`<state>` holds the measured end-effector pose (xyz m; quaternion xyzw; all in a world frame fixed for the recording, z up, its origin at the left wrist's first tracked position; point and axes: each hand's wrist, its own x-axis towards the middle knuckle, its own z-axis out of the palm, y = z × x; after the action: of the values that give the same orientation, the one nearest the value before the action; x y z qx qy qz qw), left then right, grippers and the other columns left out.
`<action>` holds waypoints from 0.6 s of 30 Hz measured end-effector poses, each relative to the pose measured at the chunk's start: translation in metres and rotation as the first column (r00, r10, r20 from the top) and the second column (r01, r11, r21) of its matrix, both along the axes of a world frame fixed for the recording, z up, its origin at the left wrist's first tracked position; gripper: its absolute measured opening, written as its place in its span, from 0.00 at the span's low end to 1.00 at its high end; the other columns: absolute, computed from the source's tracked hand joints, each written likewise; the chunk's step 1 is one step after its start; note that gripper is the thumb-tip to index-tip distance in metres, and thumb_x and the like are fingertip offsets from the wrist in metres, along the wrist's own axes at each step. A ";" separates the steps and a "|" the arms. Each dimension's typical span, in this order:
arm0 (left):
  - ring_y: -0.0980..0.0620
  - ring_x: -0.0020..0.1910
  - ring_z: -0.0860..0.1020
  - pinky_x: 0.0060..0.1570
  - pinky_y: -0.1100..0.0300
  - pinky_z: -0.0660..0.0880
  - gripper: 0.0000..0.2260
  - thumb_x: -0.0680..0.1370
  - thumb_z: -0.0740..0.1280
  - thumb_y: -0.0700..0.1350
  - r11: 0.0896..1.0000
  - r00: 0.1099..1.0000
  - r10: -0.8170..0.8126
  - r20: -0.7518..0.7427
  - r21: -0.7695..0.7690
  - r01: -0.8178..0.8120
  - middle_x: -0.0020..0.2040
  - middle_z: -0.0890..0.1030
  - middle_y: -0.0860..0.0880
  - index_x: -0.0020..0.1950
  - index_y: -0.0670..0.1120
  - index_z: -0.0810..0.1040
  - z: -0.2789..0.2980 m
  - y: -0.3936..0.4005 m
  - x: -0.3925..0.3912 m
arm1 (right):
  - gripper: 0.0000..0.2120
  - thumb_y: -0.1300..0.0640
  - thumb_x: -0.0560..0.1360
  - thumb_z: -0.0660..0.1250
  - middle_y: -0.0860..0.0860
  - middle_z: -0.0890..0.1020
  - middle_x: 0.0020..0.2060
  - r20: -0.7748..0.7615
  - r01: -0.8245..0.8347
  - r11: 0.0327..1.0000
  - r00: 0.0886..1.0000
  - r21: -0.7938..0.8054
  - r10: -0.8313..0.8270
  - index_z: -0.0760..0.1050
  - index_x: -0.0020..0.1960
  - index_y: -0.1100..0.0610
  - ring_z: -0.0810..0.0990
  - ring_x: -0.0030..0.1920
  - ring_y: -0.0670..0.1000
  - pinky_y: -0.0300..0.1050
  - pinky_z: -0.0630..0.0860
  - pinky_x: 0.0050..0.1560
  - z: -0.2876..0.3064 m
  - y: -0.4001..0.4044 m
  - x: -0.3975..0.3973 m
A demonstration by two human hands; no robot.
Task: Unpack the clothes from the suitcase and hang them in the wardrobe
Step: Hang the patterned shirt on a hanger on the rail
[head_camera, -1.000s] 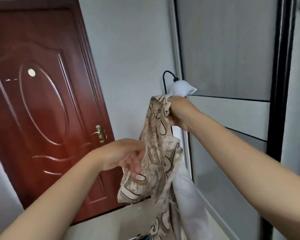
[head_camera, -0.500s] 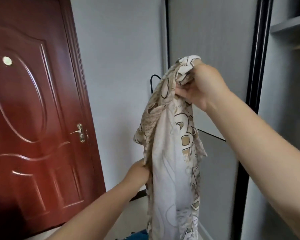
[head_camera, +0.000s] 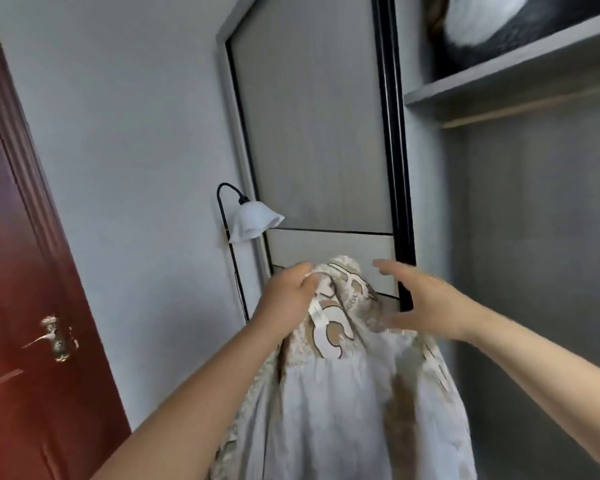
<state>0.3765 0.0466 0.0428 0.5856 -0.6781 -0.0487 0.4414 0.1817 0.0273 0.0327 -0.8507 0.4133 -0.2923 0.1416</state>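
Holding the cream cotton garment with brown and tan printed shapes (head_camera: 340, 375) at chest height, we find its long axis vertical, the top bunched between the hands and the body hanging below the frame. The left hand (head_camera: 288, 292) is closed on a fold at the upper left of the bunch. The right hand (head_camera: 423, 299) is spread wide, fingers extended; its palm lies against or just above the cloth at the upper right, and we cannot tell if it grips. The grey wardrobe shelf (head_camera: 499, 81) and the pale wooden rail (head_camera: 520, 110) beneath it lie up and to the right, so the right hand is nearer. No hanger is visible.
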 end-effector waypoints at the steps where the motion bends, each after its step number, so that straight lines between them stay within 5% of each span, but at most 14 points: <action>1: 0.51 0.35 0.65 0.33 0.65 0.62 0.14 0.79 0.59 0.42 0.999 0.998 -0.031 0.054 -0.012 0.032 0.29 0.66 0.52 0.34 0.46 0.66 0.004 -0.002 -0.012 | 0.30 0.59 0.71 0.70 0.43 0.70 0.59 -0.009 -0.023 1.000 1.000 -0.005 0.023 0.62 0.70 0.54 0.69 0.60 0.43 0.19 0.59 0.50 -0.004 -0.002 -0.001; 5: 0.56 0.27 0.63 0.29 0.68 0.61 0.18 0.79 0.60 0.42 0.989 0.961 -0.146 0.237 -0.001 0.151 0.26 0.63 0.51 0.30 0.48 0.60 0.016 -0.015 -0.059 | 0.02 0.58 0.74 0.65 0.48 0.76 0.37 0.139 0.075 0.995 0.987 0.058 -0.083 0.74 0.44 0.56 0.74 0.40 0.49 0.35 0.66 0.38 -0.016 -0.015 -0.024; 8: 0.56 0.27 0.62 0.27 0.65 0.57 0.16 0.78 0.62 0.46 0.983 0.925 -0.180 0.335 0.022 0.183 0.27 0.63 0.51 0.31 0.46 0.63 0.021 -0.030 -0.078 | 0.17 0.63 0.76 0.58 0.47 0.67 0.27 0.196 0.185 0.983 0.963 0.017 -0.184 0.61 0.31 0.54 0.65 0.29 0.45 0.35 0.63 0.31 -0.013 -0.026 -0.051; 12: 0.52 0.35 0.68 0.34 0.59 0.62 0.15 0.73 0.66 0.55 0.984 0.749 -0.176 0.639 0.129 0.122 0.30 0.66 0.53 0.35 0.47 0.67 0.042 -0.062 -0.120 | 0.05 0.63 0.77 0.56 0.58 0.77 0.38 0.031 0.259 0.947 0.966 -0.189 -0.258 0.69 0.45 0.63 0.77 0.40 0.57 0.47 0.69 0.41 0.011 -0.039 -0.117; 14: 0.51 0.40 0.70 0.36 0.60 0.63 0.15 0.74 0.66 0.54 0.990 0.702 -0.134 0.700 0.118 0.071 0.31 0.66 0.55 0.35 0.48 0.65 0.046 -0.087 -0.152 | 0.11 0.56 0.79 0.54 0.61 0.78 0.45 -0.164 0.312 0.876 0.906 -0.366 -0.391 0.66 0.56 0.62 0.77 0.46 0.61 0.48 0.69 0.39 0.029 -0.045 -0.158; 16: 0.50 0.39 0.72 0.35 0.61 0.63 0.17 0.74 0.66 0.53 0.991 0.735 -0.115 0.668 0.124 0.042 0.30 0.67 0.55 0.32 0.48 0.63 0.043 -0.101 -0.156 | 0.13 0.53 0.80 0.52 0.59 0.78 0.48 -0.279 0.331 0.810 0.819 -0.483 -0.502 0.65 0.59 0.59 0.77 0.49 0.61 0.45 0.64 0.38 0.048 -0.042 -0.177; 18: 0.51 0.36 0.72 0.32 0.61 0.63 0.16 0.75 0.66 0.51 0.985 0.861 -0.169 0.479 0.120 0.127 0.31 0.70 0.52 0.31 0.47 0.67 0.033 -0.127 -0.177 | 0.12 0.52 0.80 0.52 0.58 0.79 0.49 -0.301 0.364 0.755 0.756 -0.545 -0.582 0.66 0.56 0.58 0.77 0.50 0.61 0.44 0.63 0.38 0.060 -0.040 -0.219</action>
<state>0.1997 -0.0799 0.0755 0.5432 -0.8076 0.0379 0.2263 -0.0374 -0.0125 0.0923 -0.7654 0.5614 -0.2006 -0.2425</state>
